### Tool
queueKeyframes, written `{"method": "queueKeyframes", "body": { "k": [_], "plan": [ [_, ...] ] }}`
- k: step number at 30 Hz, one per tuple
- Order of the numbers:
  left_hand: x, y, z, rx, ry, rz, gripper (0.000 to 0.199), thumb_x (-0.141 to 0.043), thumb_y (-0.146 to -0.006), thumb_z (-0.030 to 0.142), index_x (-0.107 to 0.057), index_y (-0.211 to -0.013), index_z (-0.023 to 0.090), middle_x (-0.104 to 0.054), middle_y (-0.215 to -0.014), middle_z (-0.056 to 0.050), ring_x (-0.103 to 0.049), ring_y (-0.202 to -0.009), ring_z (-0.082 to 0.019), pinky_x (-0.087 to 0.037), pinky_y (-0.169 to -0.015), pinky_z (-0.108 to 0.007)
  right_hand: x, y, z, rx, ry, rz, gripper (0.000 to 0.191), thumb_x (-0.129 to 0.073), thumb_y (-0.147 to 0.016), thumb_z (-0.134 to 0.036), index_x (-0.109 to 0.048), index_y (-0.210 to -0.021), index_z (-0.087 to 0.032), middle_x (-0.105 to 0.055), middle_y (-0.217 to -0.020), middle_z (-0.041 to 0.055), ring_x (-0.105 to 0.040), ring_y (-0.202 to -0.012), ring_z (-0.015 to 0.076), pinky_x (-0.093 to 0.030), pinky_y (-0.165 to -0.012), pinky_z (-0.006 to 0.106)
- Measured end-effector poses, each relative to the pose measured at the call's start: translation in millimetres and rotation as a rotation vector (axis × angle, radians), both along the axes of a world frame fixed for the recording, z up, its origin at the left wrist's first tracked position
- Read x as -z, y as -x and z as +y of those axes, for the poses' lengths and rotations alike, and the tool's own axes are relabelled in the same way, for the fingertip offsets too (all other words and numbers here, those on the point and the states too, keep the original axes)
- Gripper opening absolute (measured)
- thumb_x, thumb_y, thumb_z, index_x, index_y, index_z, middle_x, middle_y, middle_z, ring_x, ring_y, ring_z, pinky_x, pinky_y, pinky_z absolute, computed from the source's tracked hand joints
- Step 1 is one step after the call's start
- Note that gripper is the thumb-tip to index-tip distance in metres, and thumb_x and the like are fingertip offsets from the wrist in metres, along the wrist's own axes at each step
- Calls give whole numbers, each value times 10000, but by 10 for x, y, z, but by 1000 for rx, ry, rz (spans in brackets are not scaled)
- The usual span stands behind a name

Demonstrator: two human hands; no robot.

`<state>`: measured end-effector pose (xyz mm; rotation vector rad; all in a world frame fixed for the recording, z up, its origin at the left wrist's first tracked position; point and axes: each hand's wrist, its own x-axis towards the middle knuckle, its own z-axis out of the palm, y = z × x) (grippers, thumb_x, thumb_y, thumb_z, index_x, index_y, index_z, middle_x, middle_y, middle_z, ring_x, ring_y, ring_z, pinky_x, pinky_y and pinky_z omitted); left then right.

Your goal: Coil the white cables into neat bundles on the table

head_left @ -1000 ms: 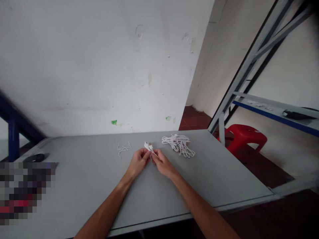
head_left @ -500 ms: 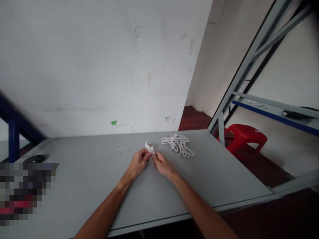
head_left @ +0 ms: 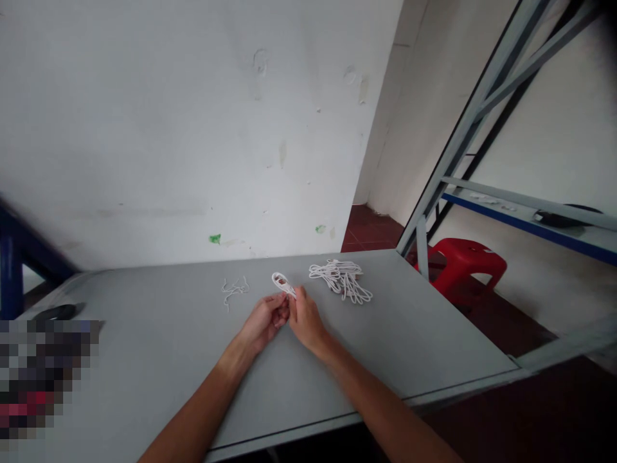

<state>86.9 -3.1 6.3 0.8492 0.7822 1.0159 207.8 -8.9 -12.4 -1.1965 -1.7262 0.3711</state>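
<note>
White cable [head_left: 282, 283], bent into a small loop, stands up between both hands above the grey table [head_left: 144, 373]. The right hand [head_left: 304, 319] pinches it in a narrow fingertip grip; the left hand [head_left: 264, 323] curls close against it, though its grip is hard to make out. A loose white cable bundle [head_left: 341, 280] lies just right, thin white cords [head_left: 234, 290] left, and a red stool [head_left: 457, 260] beyond the table.
</note>
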Motion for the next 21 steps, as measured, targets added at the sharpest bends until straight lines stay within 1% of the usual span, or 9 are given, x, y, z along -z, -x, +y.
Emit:
{"method": "queueKeyframes", "body": {
  "k": [3,5,7,9,11,13,15,18,21],
  "plan": [
    [-19,43,2,54,-4,-38,337,-738,-750,426,-597,-752,121,-506,-625,24,-424,-513,-56,-294,-461,-179,-36,-21,-4,-46,27,19,124,-340,-938,-207,-410,-837,-225,-532,-738,11,-512,-659,180,-360,-612,283],
    [-26,64,4,35,-97,44,338,-671,-817,455,-581,-778,132,-503,-639,25,-417,-513,-56,-301,-466,-180,-61,-48,-8,-55,75,63,137,-341,-949,-239,-399,-825,-235,-515,-698,-11,-503,-623,169,-350,-587,271],
    [-30,91,3,-73,-283,232,309,-605,-872,459,-567,-840,154,-508,-657,29,-428,-526,-68,-331,-483,-188,-84,-80,-12,-49,128,109,153,-348,-955,-276,-400,-815,-242,-504,-667,-25,-495,-599,165,-348,-574,266],
    [-32,128,-4,-233,-546,486,240,-586,-897,415,-558,-925,179,-534,-706,24,-479,-584,-91,-396,-544,-205,-102,-108,-18,-40,170,147,173,-357,-957,-305,-417,-808,-242,-507,-658,-28,-497,-602,166,-361,-579,267],
    [-34,172,-14,-331,-831,740,177,-578,-910,349,-560,-1002,198,-579,-807,-1,-535,-676,-117,-452,-632,-235,-112,-128,-24,-51,200,177,193,-361,-960,-326,-450,-815,-234,-532,-678,-20,-510,-630,170,-384,-603,274],
    [-33,211,-17,-317,-1085,951,150,-531,-940,292,-575,-1056,208,-615,-933,-42,-581,-780,-143,-483,-714,-270,-112,-137,-31,-73,219,203,218,-360,-964,-350,-485,-841,-219,-566,-716,-6,-524,-670,177,-402,-636,284],
    [-27,239,-9,-295,-1265,1103,178,-470,-968,247,-587,-1099,212,-623,-1022,-73,-605,-867,-167,-495,-768,-292,-103,-139,-35,-93,237,216,243,-363,-965,-371,-512,-866,-207,-587,-741,3,-530,-698,182,-407,-655,290],
    [-15,266,22,-320,-1414,1255,211,-422,-980,190,-601,-1092,196,-624,-1003,-83,-613,-880,-182,-500,-770,-298,-85,-137,-33,-97,266,203,256,-375,-956,-382,-528,-854,-204,-597,-744,7,-533,-705,185,-404,-658,291],
    [-16,289,45,-274,-1501,1336,221,-404,-983,165,-609,-1064,175,-629,-971,-88,-610,-866,-190,-497,-770,-311,-68,-134,-27,-102,279,180,258,-372,-953,-385,-535,-857,-209,-611,-756,16,-551,-724,194,-408,-666,297]
  ]
}}
